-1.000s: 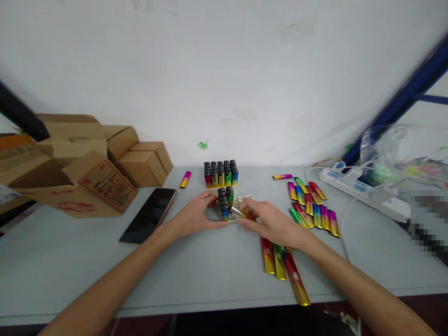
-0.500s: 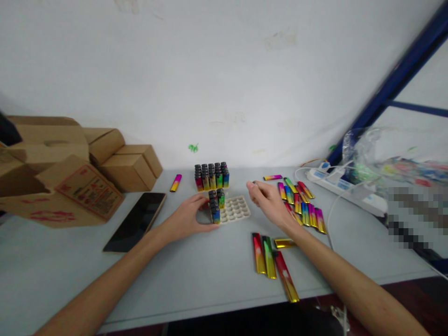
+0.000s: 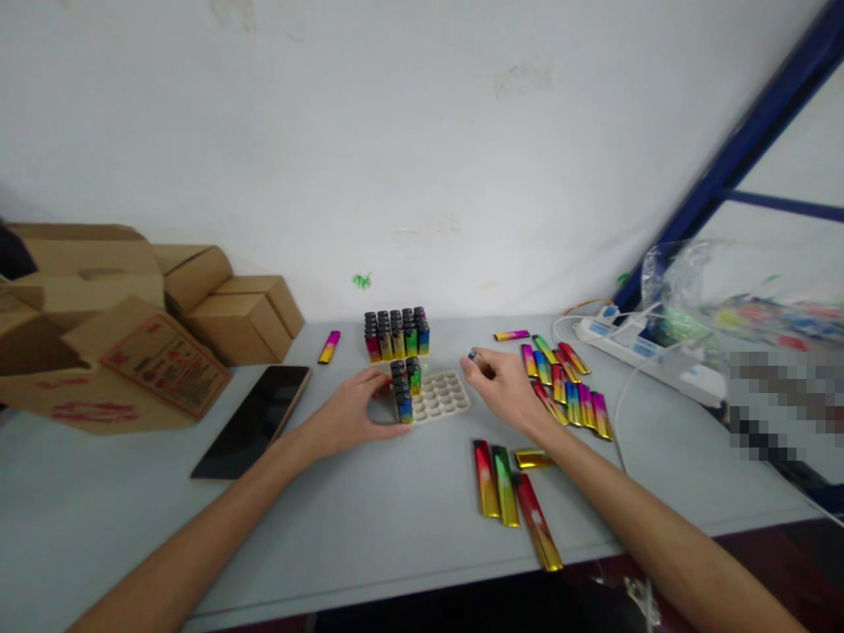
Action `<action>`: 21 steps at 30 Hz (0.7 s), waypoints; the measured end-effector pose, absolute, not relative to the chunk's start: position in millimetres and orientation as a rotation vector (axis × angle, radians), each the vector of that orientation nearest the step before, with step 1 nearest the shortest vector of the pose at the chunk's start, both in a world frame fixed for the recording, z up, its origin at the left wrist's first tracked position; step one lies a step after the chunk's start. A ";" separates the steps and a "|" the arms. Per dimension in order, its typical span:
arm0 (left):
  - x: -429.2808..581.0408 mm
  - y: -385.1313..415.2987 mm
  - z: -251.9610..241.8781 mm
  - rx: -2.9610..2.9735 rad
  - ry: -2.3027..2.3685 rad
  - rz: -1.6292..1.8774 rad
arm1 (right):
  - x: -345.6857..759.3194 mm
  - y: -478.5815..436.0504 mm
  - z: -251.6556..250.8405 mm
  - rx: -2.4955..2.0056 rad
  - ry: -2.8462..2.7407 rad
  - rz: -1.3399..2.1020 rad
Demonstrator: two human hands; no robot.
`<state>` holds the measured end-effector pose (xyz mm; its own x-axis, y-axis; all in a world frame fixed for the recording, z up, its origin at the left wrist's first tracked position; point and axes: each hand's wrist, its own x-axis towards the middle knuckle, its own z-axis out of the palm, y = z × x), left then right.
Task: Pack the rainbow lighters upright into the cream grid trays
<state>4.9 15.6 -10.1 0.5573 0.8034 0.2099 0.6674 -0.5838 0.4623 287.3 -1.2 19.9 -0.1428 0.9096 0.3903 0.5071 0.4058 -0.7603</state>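
Far left: open brown cardboard box (image 3: 40,387); contents cannot be made out. Black flat phone (image 3: 254,422) lies right of it on the pale grey desk (image 3: 369,527). Left hand (image 3: 356,410): thumb and fingers span and hold the left end of a cream moulded tray (image 3: 443,397); black-topped multicoloured lighters (image 3: 404,407) stand upright in its left part, round cells show rightward. Tray looks light; best held by its rim. Right hand (image 3: 502,383), just right of tray: fingers curled on a small dark-tipped object (image 3: 473,353), mostly hidden, probably a lighter. Near right: shiny loose lighters (image 3: 505,485), judged light, stiff, slick; grip mid-body. Far right: clear plastic bag (image 3: 745,312), coloured contents blurred.
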 end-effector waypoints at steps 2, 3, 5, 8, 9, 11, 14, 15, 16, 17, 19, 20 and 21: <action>5.0 15.5 -10.1 2.465 1.207 0.581 | 287.5 -1.9 19.7 -1.233 -1.804 0.583; 5.1 15.5 -9.9 2.463 1.206 0.581 | 287.3 -2.4 19.4 -1.238 -1.804 0.583; 5.6 15.3 -9.0 2.455 1.208 0.583 | 286.4 -3.3 18.2 -1.248 -1.806 0.575; 6.2 14.9 -7.5 2.448 1.214 0.581 | 284.9 -3.7 16.1 -1.254 -1.812 0.559; 6.4 14.8 -7.2 2.447 1.216 0.577 | 284.7 -3.6 15.6 -1.257 -1.811 0.557; 6.5 14.9 -6.8 2.445 1.218 0.571 | 284.8 -2.7 15.4 -1.265 -1.803 0.552; 6.4 15.4 -6.7 2.444 1.220 0.565 | 286.6 -1.1 17.3 -1.262 -1.801 0.558; 6.3 15.5 -6.7 2.446 1.222 0.563 | 287.3 -0.7 18.2 -1.260 -1.805 0.561; 6.2 15.7 -6.8 2.449 1.222 0.560 | 287.9 -0.4 18.9 -1.259 -1.812 0.564; 6.0 15.8 -6.9 2.453 1.221 0.558 | 288.4 -0.2 19.4 -1.257 -1.820 0.564; 5.6 15.8 -7.4 2.459 1.214 0.558 | 288.8 -0.4 19.7 -1.254 -1.832 0.560; 5.4 15.8 -7.8 2.462 1.209 0.561 | 288.6 -0.8 19.4 -1.252 -1.834 0.557; 5.1 15.7 -8.3 2.464 1.206 0.564 | 288.2 -1.4 19.1 -1.253 -1.834 0.558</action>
<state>5.1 15.7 -8.3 0.5609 0.8033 0.2002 0.6684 -0.5821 0.4630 288.2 -1.4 19.1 -0.1623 0.9102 0.3811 0.5438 0.4048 -0.7352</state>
